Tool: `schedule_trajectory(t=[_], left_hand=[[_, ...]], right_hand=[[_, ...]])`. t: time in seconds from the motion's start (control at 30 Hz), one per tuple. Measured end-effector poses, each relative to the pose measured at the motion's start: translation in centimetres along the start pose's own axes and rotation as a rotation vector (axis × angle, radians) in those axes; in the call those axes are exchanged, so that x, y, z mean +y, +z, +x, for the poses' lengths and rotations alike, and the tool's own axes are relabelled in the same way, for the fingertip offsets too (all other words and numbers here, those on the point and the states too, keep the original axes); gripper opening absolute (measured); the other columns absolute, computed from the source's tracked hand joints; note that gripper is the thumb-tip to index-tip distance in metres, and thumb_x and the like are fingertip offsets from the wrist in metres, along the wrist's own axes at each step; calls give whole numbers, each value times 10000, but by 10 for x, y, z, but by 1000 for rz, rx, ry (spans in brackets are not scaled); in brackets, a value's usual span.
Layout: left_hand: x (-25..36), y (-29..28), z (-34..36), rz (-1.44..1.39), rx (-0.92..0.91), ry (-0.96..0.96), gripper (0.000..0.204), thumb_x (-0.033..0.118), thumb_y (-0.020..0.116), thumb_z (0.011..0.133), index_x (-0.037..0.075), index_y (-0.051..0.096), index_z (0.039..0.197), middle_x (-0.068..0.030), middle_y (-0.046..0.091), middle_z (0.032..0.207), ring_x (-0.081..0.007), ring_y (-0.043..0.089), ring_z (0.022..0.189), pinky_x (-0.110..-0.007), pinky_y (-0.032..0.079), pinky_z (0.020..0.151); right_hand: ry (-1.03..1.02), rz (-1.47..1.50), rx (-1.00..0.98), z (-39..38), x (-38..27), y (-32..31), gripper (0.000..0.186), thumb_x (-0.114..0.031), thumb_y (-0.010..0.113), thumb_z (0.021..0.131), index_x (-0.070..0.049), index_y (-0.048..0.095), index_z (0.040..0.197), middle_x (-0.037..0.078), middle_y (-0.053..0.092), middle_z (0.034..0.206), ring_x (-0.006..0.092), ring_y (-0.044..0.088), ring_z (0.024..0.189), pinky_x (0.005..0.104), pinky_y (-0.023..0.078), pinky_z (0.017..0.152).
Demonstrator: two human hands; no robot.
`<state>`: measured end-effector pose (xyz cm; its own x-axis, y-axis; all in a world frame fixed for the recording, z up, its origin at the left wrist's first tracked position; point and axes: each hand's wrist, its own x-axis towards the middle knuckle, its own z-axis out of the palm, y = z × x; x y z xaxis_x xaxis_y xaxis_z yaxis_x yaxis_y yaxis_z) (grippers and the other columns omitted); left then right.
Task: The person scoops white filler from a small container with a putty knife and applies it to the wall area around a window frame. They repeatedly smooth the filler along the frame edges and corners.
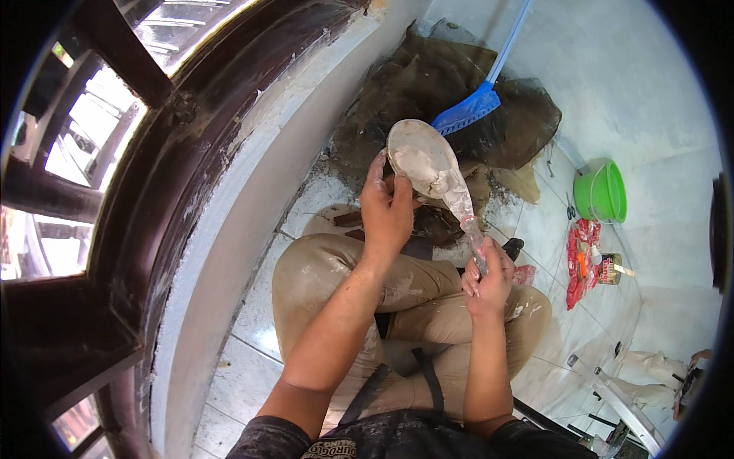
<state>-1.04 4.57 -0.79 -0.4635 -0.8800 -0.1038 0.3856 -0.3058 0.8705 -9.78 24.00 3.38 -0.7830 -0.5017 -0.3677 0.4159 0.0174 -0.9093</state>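
Note:
My left hand (388,216) grips the near left rim of a pale, rounded lid-like plate (413,149) coated with white putty. A putty-smeared tool (469,222) reaches from the plate's lower right edge down into my right hand (486,287), whose fingers are closed round its pink-stained handle; whether it is separate from the plate is hard to tell. Both hands are above my crossed legs in dusty tan trousers (310,268).
Dark plastic sheeting (512,134) and a blue broom head (466,107) lie ahead. Rightward are a green bucket (600,191), red packaging (577,283), a small can (609,268) and an aluminium ladder (634,409). A white ledge (210,252) and dark window frame (107,298) stand left.

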Motion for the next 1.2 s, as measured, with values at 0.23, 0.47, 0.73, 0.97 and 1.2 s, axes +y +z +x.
schedule_trajectory(t=[0.23, 0.47, 0.73, 0.97, 1.2], left_hand=[[-1, -7, 2, 152, 7, -19, 567, 80, 491, 1125, -104, 336, 1638, -186, 761, 1206, -205, 781, 1020, -358, 706, 832], [-6, -4, 4, 19, 9, -1, 553, 77, 541, 1108, -101, 408, 1614, -154, 772, 1067, -154, 755, 912, -318, 655, 730], [5, -10, 11, -172, -43, -97, 529, 86, 496, 1130, -62, 378, 1624, -200, 734, 1283, -262, 792, 1062, -400, 703, 859], [-14, -5, 15, -3, 82, 1, 512, 128, 613, 1097, -57, 504, 1561, -195, 773, 1112, -203, 772, 978, -381, 655, 812], [-55, 0, 24, 116, 183, 5, 530, 79, 602, 1066, -46, 514, 1574, -207, 778, 1120, -229, 783, 953, -371, 710, 750]], right_hand=[[-676, -607, -68, 5, 11, -9, 335, -191, 709, 1091, 44, 759, 1325, -21, 663, 811, 21, 507, 622, 201, 349, 500], [-459, -471, -75, 7, 7, -9, 322, -202, 685, 1094, 31, 758, 1303, -29, 605, 722, 40, 459, 550, 219, 333, 470], [269, 300, -281, 17, 5, -23, 415, -398, 547, 1150, -26, 682, 1273, -20, 455, 596, 98, 344, 406, 277, 280, 390], [102, 184, -358, -60, -24, 97, 475, -389, 436, 1191, -35, 556, 1484, 10, 492, 698, 85, 341, 420, 257, 324, 378], [-521, -456, -450, -112, 4, 208, 545, -187, 445, 1162, 65, 412, 1644, 226, 654, 1219, 246, 580, 946, 362, 510, 819]])
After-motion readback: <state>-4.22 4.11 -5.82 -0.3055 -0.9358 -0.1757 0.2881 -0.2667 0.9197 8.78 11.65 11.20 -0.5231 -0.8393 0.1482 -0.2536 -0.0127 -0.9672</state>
